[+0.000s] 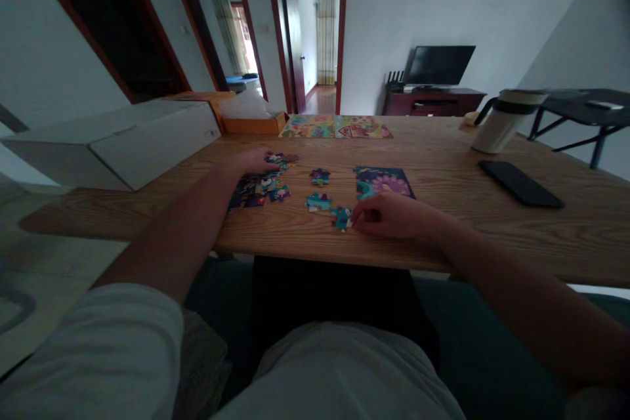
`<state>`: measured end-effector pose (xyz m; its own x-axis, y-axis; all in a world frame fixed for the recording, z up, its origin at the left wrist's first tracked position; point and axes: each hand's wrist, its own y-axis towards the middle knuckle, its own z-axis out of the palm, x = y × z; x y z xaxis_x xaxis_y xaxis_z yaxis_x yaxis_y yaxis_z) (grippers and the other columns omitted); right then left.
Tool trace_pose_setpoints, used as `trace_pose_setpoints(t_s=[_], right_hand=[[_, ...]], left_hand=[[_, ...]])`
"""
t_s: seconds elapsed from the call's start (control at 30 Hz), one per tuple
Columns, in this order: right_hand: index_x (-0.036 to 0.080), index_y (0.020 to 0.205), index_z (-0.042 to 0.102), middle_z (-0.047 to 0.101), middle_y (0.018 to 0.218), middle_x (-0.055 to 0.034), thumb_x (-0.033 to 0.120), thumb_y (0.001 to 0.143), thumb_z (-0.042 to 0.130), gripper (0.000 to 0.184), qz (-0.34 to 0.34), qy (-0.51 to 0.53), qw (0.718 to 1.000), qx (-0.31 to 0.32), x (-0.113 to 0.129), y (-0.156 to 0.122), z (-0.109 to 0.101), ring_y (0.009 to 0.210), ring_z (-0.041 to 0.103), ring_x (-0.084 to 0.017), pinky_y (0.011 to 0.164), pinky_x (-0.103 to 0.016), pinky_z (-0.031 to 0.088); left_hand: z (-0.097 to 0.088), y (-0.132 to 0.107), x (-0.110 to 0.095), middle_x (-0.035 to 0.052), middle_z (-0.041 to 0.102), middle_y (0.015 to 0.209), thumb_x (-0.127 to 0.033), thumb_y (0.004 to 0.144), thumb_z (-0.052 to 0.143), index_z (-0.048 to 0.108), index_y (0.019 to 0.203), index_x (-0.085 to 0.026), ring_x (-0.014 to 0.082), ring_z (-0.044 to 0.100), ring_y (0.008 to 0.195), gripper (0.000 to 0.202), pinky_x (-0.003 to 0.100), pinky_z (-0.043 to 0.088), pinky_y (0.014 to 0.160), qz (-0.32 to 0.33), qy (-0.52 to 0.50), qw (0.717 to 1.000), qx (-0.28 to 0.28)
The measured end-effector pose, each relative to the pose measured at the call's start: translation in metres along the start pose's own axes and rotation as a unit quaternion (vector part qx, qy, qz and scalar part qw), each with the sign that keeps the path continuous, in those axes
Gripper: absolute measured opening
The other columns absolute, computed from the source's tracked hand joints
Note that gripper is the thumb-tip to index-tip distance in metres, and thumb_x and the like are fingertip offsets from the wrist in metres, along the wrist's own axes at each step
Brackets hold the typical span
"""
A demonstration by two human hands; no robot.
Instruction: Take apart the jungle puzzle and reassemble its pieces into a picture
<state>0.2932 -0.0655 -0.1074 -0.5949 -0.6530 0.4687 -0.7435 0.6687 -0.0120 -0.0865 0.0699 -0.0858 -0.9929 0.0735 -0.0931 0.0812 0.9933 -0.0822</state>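
Observation:
My left hand (256,163) reaches over a loose pile of jigsaw puzzle pieces (254,190) at the left, its fingers apart and resting among them. At the table's near side, my right hand (394,215) pinches the right edge of a teal jigsaw puzzle piece (340,218), which lies at or just above the wood. A partly assembled puzzle (381,180) in dark blue and pink lies behind this hand, which hides its lower part. Between the hands are another teal piece (318,202) and a small purple and green piece group (320,176).
Two colourful picture sheets (308,126) lie along the far edge of the wooden table (443,151). A long white box (157,138) and an orange open box (256,125) stand at the left. To the right are a black phone (520,184) and a white mug (509,123).

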Motion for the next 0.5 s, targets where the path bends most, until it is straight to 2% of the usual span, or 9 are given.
trace_pose_setpoints(t_s=[0.1, 0.2, 0.33, 0.5], right_hand=[[0.02, 0.101, 0.077, 0.067, 0.071, -0.0017, 0.039, 0.09, 0.063, 0.027, -0.004, 0.025, 1.0, -0.014, -0.001, -0.002, -0.004, 0.062, 0.057, -0.014, 0.059, -0.028, 0.037], [0.019, 0.101, 0.076, 0.063, 0.069, -0.0018, 0.043, 0.091, 0.061, 0.03, 0.01, 0.037, 0.996, -0.082, -0.006, -0.004, -0.01, 0.061, 0.054, -0.014, 0.058, -0.028, 0.036], [0.019, 0.106, 0.074, 0.059, 0.065, -0.0005, 0.046, 0.093, 0.056, 0.035, 0.029, 0.046, 0.987, -0.152, -0.015, -0.004, -0.015, 0.058, 0.049, -0.014, 0.058, -0.029, 0.035], [0.02, 0.104, 0.075, 0.061, 0.067, -0.0009, 0.04, 0.092, 0.058, 0.028, 0.047, 0.003, 0.989, -0.137, -0.014, -0.003, -0.015, 0.059, 0.051, -0.014, 0.06, -0.029, 0.035]], left_hand=[[0.007, 0.004, 0.004, 0.015, 0.063, 0.141, -0.048, 0.084, 0.069, 0.056, 0.142, -0.016, 0.0285, 0.062, 0.125, 0.068, 0.033, 0.047, 0.101, -0.009, -0.037, 0.999, -0.016], [0.008, -0.001, 0.003, 0.0133, 0.071, 0.129, -0.044, 0.082, 0.072, 0.059, 0.139, -0.016, 0.0278, 0.066, 0.116, 0.065, 0.033, 0.049, 0.095, 0.003, -0.053, 0.998, -0.038], [0.006, -0.012, -0.002, 0.0122, 0.073, 0.124, -0.042, 0.077, 0.075, 0.053, 0.145, -0.017, 0.0275, 0.066, 0.111, 0.076, 0.034, 0.049, 0.093, 0.013, -0.056, 0.992, -0.108], [-0.008, -0.022, -0.014, 0.0084, 0.073, 0.119, -0.047, 0.07, 0.079, 0.062, 0.134, -0.022, 0.0239, 0.068, 0.098, 0.071, 0.032, 0.051, 0.085, 0.069, -0.124, 0.974, -0.179]])
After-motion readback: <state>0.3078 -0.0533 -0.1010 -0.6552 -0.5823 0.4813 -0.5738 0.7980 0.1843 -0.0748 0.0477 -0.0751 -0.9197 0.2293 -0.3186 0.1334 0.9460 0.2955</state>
